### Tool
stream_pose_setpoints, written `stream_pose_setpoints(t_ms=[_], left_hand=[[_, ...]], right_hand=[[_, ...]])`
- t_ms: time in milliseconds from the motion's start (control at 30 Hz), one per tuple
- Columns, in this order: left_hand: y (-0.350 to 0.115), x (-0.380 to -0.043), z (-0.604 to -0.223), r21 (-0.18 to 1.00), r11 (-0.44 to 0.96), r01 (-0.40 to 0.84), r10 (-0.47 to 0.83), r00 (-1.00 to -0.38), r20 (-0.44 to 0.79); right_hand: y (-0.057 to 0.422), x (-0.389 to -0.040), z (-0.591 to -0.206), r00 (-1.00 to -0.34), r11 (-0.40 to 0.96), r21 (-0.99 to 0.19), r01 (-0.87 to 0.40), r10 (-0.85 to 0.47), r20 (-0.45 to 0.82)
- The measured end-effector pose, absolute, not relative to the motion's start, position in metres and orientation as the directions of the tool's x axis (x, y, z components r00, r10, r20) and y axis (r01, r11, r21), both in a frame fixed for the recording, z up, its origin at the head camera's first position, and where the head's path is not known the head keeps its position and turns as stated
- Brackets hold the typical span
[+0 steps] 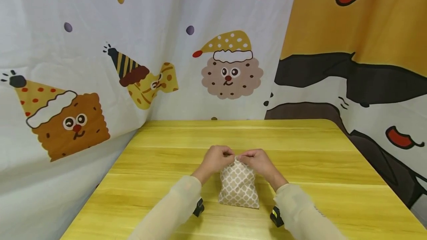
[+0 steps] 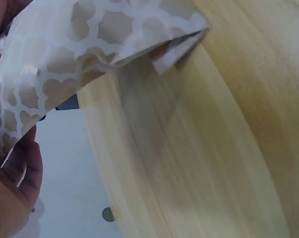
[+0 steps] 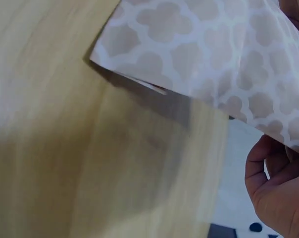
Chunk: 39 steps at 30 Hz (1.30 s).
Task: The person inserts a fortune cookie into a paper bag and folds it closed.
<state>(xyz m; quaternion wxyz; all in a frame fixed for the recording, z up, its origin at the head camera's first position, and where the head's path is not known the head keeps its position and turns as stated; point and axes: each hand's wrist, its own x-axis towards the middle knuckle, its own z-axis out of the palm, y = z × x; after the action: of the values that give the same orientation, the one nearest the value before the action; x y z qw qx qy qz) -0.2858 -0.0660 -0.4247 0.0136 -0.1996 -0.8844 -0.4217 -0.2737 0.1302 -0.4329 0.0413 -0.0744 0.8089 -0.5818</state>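
Observation:
A beige paper bag (image 1: 238,186) with a white lattice pattern stands on the wooden table, its top gathered narrow between both hands. My left hand (image 1: 217,159) pinches the top at its left side, and my right hand (image 1: 259,161) pinches it at the right, fingertips close together. In the left wrist view, the curled fingers of the left hand (image 2: 16,191) hold the bag's edge (image 2: 65,54), and a folded flap shows at its bottom corner. The right wrist view has the right hand (image 3: 278,181) with thumb and fingers bent at the edge of the bag (image 3: 199,54).
The yellow wood-grain table (image 1: 160,166) stretches around the bag. Behind it and to the left hangs a white cloth (image 1: 166,6) printed with cartoon biscuits; an orange, black and white printed cloth (image 1: 360,40) hangs at the right. Dark wrist devices (image 1: 199,207) show under both sleeves.

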Motion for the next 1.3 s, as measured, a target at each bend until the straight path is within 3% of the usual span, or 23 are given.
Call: stream_pose_setpoints(t_ms=[233, 467, 633, 933, 1167, 1300], left_hand=[[-0.076, -0.287, -0.430, 0.660, 0.634, 0.402, 0.344, -0.912, 0.224], [-0.077, -0.287, -0.436, 0.845, 0.463, 0.268, 0.356, -0.929, 0.100], [-0.068, -0.285, -0.438, 0.880, 0.405, 0.248, 0.372, -0.924, 0.089], [-0.070, -0.282, -0.436, 0.802, 0.529, 0.279, 0.315, -0.942, 0.120], [-0.077, -0.278, -0.439, 0.795, 0.547, 0.260, 0.287, -0.951, 0.113], [-0.077, -0.279, -0.439, 0.777, 0.543, 0.317, 0.310, -0.936, 0.165]], right_hand=[[0.143, -0.273, -0.447, -0.992, 0.344, -0.938, -0.050, -0.125, 0.007], [0.143, -0.273, -0.448, -0.991, 0.314, -0.948, -0.047, -0.131, 0.005], [0.130, -0.270, -0.441, -0.992, 0.344, -0.936, -0.067, -0.125, 0.025], [0.127, -0.269, -0.447, -0.997, 0.411, -0.909, -0.074, -0.060, 0.054], [0.128, -0.265, -0.450, -0.998, 0.438, -0.897, -0.054, -0.050, 0.036], [0.134, -0.265, -0.452, -0.999, 0.433, -0.901, -0.034, -0.022, 0.027]])
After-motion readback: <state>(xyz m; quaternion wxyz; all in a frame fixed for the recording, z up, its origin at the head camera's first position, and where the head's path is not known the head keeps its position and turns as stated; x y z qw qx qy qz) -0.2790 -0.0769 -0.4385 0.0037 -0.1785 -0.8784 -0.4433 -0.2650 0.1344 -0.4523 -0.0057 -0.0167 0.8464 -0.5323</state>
